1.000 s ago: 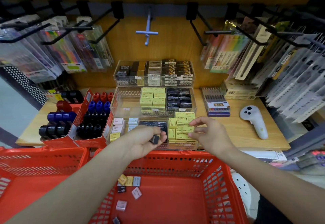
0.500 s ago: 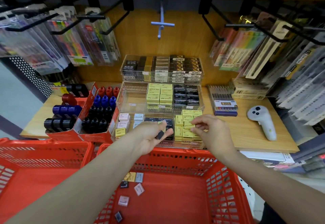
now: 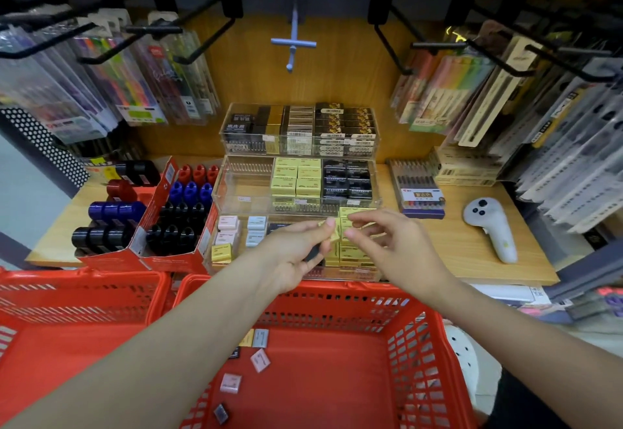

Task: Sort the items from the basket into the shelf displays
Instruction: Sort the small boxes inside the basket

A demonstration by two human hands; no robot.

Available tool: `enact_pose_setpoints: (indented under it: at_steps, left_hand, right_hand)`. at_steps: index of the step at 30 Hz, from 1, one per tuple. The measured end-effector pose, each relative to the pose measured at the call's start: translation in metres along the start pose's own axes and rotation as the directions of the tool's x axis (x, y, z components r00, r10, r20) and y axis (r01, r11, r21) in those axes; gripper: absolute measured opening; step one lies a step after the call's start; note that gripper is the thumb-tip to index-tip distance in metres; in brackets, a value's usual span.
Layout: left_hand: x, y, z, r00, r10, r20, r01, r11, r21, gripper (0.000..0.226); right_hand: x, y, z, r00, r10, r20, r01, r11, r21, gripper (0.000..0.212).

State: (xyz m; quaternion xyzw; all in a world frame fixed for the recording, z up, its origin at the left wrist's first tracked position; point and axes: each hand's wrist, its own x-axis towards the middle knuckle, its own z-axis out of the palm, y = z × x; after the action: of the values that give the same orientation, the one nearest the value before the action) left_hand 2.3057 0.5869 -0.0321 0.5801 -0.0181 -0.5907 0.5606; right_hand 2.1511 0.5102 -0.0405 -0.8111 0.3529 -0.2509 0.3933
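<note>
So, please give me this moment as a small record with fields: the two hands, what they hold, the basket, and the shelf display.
left hand: holds a small yellow box at the fingertips and a dark item in the palm
right hand: fingers open, reaching to the yellow box, nothing gripped
basket: red basket with a few small pink, grey, yellow and dark packets still on its floor
display: clear acrylic trays in three tiers, yellow and black boxes inside
other: white controller lying on the shelf at the right
</note>
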Motion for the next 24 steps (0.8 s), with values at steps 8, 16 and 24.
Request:
enact_pose_setpoints:
  at_steps: [8,16,24]
  left_hand:
    - [-0.024,0.006,0.029,0.989,-0.030,0.148,0.041,0.996,-0.074,0.007]
    - [-0.028,-0.005,-0.012,0.937,0.237,0.258,-0.341,0.781,0.523,0.039]
    - [-0.013,-0.009,-0.024,0.869,0.459,0.185,-0.491,0.750,0.443,0.030]
  right_hand:
    - [-0.007,-0.009,-0.018,0.941,0.337,-0.026,-0.284,0.831,0.478,0.022]
    - [-0.004,0.034,-0.030,0.917,0.384,-0.105,-0.372,0.920,0.123,0.015]
    - [0.004,0.043,-0.016,0.930,0.349,-0.114,-0.349,0.937,0.022,0.013]
